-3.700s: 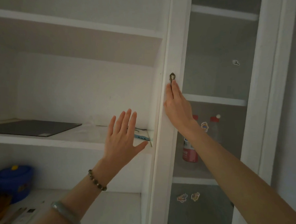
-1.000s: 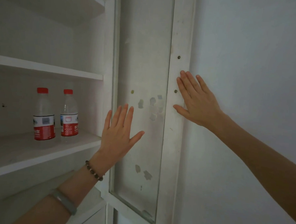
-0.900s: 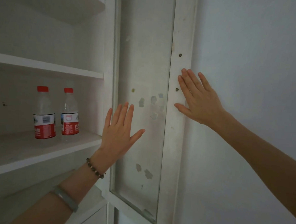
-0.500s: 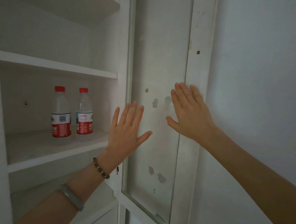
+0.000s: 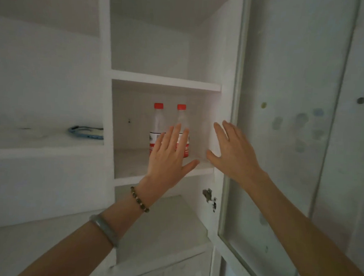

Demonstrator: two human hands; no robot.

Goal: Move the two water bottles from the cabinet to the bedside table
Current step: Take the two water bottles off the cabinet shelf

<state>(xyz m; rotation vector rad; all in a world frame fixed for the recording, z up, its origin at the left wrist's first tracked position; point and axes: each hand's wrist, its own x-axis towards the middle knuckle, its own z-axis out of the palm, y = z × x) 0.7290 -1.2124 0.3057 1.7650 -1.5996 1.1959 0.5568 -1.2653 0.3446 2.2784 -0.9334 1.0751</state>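
Observation:
Two clear water bottles with red caps and red-white labels stand upright side by side on a white cabinet shelf [image 5: 133,169]. The left bottle [image 5: 157,124] and the right bottle [image 5: 182,119] are partly covered by my left hand [image 5: 167,156], which is open with fingers spread, in front of them and not gripping. My right hand [image 5: 233,153] is open too, flat and just right of the bottles near the cabinet's side wall. Neither hand holds anything.
The cabinet's glass door [image 5: 282,143] stands swung open on the right, with stickers on it and a hinge [image 5: 209,199] below. A blue-edged flat item [image 5: 86,132] lies on the shelf in the left compartment. More white shelves sit above and below.
The door went from shut to swung wide open. My right hand has left the door frame and moved left toward the bottles; my left hand has moved in front of them.

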